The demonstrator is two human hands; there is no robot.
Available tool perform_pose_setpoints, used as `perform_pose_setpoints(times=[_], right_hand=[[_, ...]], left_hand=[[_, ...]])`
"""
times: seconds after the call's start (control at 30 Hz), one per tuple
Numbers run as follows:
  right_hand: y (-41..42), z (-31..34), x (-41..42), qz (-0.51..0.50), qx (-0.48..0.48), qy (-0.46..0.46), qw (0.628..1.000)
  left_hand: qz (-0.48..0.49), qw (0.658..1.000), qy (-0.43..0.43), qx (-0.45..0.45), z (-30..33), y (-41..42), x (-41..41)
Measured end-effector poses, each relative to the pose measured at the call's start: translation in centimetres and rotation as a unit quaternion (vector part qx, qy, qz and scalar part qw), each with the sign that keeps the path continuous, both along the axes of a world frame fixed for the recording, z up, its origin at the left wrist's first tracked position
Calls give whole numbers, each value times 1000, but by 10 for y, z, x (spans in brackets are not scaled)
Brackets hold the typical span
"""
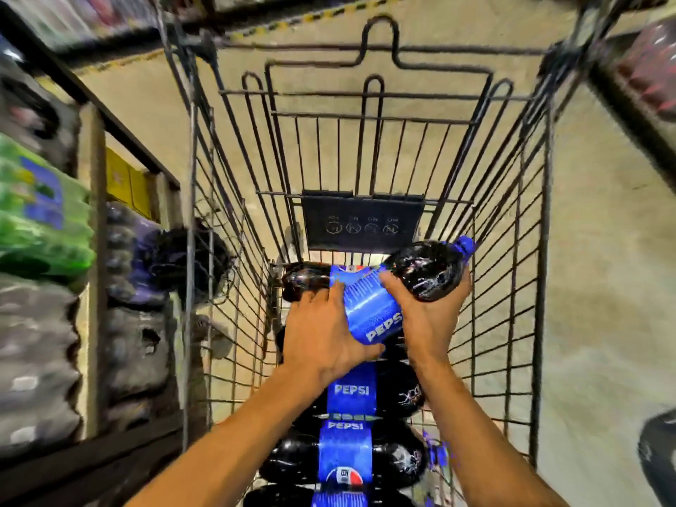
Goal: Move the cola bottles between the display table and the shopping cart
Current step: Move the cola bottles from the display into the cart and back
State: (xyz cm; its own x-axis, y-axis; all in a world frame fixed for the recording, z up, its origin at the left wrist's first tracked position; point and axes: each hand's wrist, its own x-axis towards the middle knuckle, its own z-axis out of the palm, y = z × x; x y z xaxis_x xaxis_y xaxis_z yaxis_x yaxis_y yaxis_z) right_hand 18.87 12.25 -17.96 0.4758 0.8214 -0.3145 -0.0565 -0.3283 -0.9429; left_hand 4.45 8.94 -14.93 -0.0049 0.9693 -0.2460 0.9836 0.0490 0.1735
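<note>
Both my hands hold one large Pepsi cola bottle (369, 305) over the wire shopping cart (508, 250). The bottle lies tilted, its blue cap toward the upper right and its dark base toward the left. My left hand (322, 334) grips the bottle around the blue label from the left. My right hand (428, 316) curls round the dark shoulder near the neck. Beneath the held bottle, several more Pepsi bottles (351, 400) lie on their sides in a row along the cart's bottom.
Shelving on the left carries shrink-wrapped packs of dark cola bottles (146, 272) and green soda packs (40, 214). More dark bottles show at the right edge (658, 459). The cart's folded child seat flap (362, 221) stands ahead. Bare concrete floor surrounds the cart.
</note>
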Motion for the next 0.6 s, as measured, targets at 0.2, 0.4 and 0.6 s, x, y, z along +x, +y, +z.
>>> perform_pose_setpoints(times=[0.2,0.4,0.6], right_hand=[[-50,120,20,83,48,-29,995],[-119,241,46,184,79,-60,978],[-177,339,42,304,142,-97,937]], left_hand=[[118,993,-28,7,117,-78,33],[203,977,-64,34,243,-171,69],[329,935,-77,105,318,-260,89]])
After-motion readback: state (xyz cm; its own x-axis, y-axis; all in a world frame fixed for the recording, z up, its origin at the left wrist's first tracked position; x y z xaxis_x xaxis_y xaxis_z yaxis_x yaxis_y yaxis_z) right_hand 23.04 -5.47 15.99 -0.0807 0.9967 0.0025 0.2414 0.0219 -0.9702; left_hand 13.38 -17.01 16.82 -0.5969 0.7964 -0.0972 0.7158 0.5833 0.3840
